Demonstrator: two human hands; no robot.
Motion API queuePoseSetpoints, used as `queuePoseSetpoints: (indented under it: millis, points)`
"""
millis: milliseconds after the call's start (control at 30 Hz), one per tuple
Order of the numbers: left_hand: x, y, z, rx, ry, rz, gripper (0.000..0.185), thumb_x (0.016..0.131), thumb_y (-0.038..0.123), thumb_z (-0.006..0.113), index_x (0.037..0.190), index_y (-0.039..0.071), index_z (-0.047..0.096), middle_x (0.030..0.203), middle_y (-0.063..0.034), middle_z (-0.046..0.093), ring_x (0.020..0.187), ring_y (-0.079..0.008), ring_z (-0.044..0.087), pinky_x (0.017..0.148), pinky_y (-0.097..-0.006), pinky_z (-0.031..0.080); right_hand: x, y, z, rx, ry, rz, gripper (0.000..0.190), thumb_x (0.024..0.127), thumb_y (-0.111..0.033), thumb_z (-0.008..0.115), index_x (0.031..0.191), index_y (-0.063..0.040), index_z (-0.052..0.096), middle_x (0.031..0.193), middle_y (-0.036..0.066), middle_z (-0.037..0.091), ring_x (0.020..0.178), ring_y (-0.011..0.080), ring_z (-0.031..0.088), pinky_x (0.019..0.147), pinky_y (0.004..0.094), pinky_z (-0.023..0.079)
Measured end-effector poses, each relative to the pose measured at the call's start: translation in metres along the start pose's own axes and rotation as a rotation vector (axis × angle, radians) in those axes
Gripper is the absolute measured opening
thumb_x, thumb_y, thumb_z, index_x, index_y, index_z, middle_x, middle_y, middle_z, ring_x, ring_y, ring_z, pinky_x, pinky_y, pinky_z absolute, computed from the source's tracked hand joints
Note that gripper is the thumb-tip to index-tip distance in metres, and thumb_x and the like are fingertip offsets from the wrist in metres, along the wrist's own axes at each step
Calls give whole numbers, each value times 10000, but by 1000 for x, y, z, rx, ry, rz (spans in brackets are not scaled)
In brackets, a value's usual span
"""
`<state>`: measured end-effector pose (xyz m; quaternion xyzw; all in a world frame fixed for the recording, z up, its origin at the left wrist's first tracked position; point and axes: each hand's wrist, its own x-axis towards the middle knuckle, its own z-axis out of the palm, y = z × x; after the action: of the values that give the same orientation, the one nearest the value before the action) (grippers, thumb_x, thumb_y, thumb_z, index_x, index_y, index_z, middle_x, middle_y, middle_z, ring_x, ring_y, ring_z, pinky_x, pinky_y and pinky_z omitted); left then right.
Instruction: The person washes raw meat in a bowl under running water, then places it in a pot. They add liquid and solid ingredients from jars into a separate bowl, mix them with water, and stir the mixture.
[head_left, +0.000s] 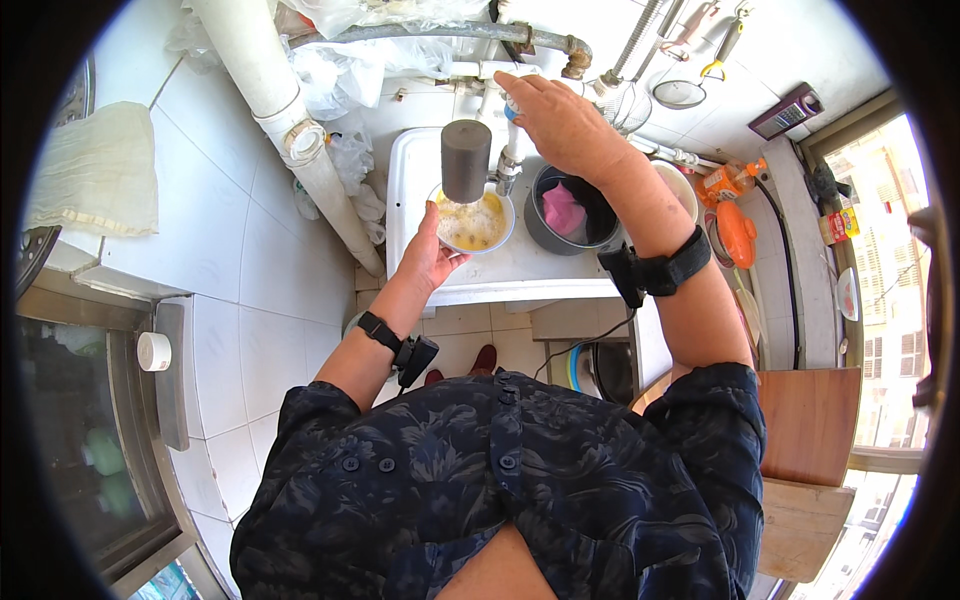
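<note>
My left hand (433, 251) grips the left rim of a bowl (510, 231) over a white sink (409, 161). Frothy yellowish liquid fills much of the bowl. Above its far edge is a dark grey cylinder (466, 161); whether it touches the bowl cannot be told. My right hand (564, 124) reaches over the blue-marked valve (511, 107) of a white water pipe, fingers extended, partly hiding it. A metal tap (508, 171) sits below that valve, beside the bowl. Right of the bowl stands a dark grey pot (551, 238) with a pink cloth-like thing (562, 210) inside.
A thick white drainpipe (255, 75) slants down at the left, with plastic bags (337, 75) behind it. Strainers (679, 94) hang on the tiled wall. An orange bottle (724, 184) and an orange lid (735, 234) are at the right. A black cable (589, 338) hangs from my right wrist strap.
</note>
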<state>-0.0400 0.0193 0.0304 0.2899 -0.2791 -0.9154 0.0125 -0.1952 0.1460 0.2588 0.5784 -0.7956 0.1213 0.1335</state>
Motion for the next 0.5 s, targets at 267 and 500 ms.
queuePoseSetpoints:
  millis: [267,500]
  points:
    - [-1,1,3,4,-25,7,740,974,667,467,1491,144,382,1472,-91,473,1317,-288,476,1099,-494,394,2,5,1,3,-6,-12,525,937,-120,646,1428,-60,470,1260,193,625,1141,374,608,962,442,506]
    - [5,1,1,-11,-10,-5,763,965,677,475,1501,145,367,1499,-101,447,1338,-299,461,1110,-499,383,4,9,0,6,-33,-20,513,928,-136,656,1403,-46,485,1241,189,630,1124,370,613,954,440,510]
